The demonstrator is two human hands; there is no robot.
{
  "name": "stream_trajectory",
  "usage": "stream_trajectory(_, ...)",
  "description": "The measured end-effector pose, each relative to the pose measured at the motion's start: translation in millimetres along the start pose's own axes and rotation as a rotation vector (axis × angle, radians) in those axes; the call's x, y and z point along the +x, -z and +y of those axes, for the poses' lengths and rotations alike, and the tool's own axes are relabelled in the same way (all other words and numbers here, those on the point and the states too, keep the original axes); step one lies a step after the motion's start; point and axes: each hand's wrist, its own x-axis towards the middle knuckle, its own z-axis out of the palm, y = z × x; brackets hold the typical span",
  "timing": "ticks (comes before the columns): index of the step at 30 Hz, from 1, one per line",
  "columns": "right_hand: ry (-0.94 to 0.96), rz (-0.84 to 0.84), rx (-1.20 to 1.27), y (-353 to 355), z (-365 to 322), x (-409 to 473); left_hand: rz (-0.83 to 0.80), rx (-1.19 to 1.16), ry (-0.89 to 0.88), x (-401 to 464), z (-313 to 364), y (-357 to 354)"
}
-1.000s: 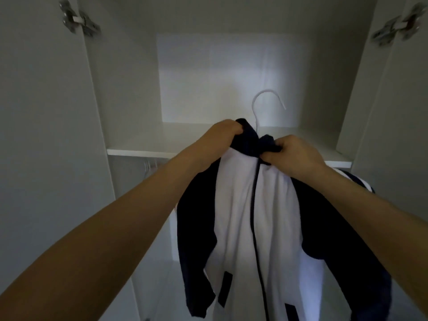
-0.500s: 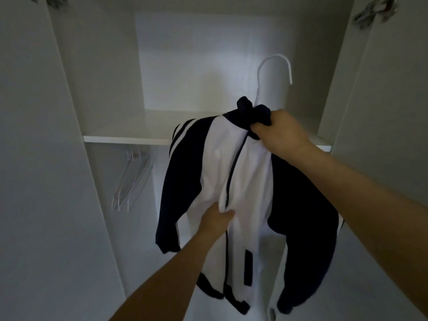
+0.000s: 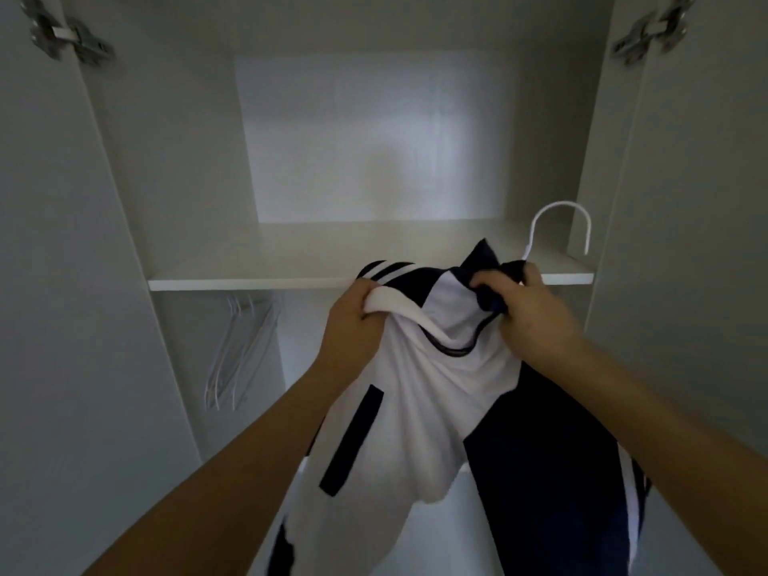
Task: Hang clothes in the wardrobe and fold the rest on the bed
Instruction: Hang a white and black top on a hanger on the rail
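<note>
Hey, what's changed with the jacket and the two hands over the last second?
The left hand let go of the collar, dropped to the jacket front midway, and now grips the white fabric up by the shoulder, bunching it. The jacket shifted right, its hanger hook now near the wardrobe's right wall. The right hand kept its grip on the dark collar. The spare hangers under the shelf are as before.
</note>
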Motion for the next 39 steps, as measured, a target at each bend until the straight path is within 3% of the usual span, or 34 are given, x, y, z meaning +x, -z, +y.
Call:
stream_trajectory(3, -0.057, -0.117, 0.190, -6.8, -1.1, -2.8, -0.095, 0.082, -0.035, 16.9, 21.3, 3.0)
stream_trajectory(6, -0.177, -0.414, 0.548, -7.1, -6.5, -8.5, -0.150, 0.111, -0.012, 27.3, 33.0, 1.5)
stream_trajectory(9, -0.162, -0.640, 0.540, -11.2, -9.1, -13.2, -0.209, 0.124, 0.025, 26.5, 43.2, -5.1)
stream_trajectory(11, -0.077, -0.549, 0.404, -21.8, -11.2, -14.3, -0.243, 0.126, 0.042, 23.5, 47.7, -10.2)
stream_trajectory(13, -0.109, -0.310, 0.379, -27.3, -11.6, -10.0, -0.288, 0.178, 0.088, 21.1, 50.2, -8.0)
stream_trajectory(16, -0.330, -0.062, 0.597, -25.2, 0.0, -1.4, -0.626, 0.272, 0.314, 7.7, 44.5, 3.2)
stream_trajectory(18, -0.387, 0.012, 0.685, -24.7, 5.1, 1.0, -0.790, 0.266, 0.467, -13.9, 29.9, 5.3)
stream_trajectory(20, -0.400, 0.064, 0.740, -29.2, 6.4, -1.9, -0.843, 0.232, 0.577, -39.8, 10.7, 4.2)
stream_trajectory(24, -0.424, 0.074, 0.534, -42.0, 20.8, -12.9, -0.884, 0.293, 0.663, -74.4, -33.6, 11.1)
stream_trajectory(27, -0.449, -0.090, 0.393, -48.6, 44.8, -27.0, -0.664, 0.303, 0.547, -75.9, -43.5, 19.7)
stream_trajectory(30, -0.426, -0.266, 0.188, -44.8, 54.5, -45.7, -0.592, 0.366, 0.375, -60.6, -28.5, 24.3)
stream_trajectory(35, -0.233, -0.484, 0.266, -43.6, 27.5, -76.5, -0.772, 0.613, 0.064, -29.6, 21.3, 7.4)
stream_trajectory(39, -0.040, -0.391, 0.098, -59.1, 13.0, -89.0, -0.918, 0.746, -0.100, -20.4, 48.3, -5.3)
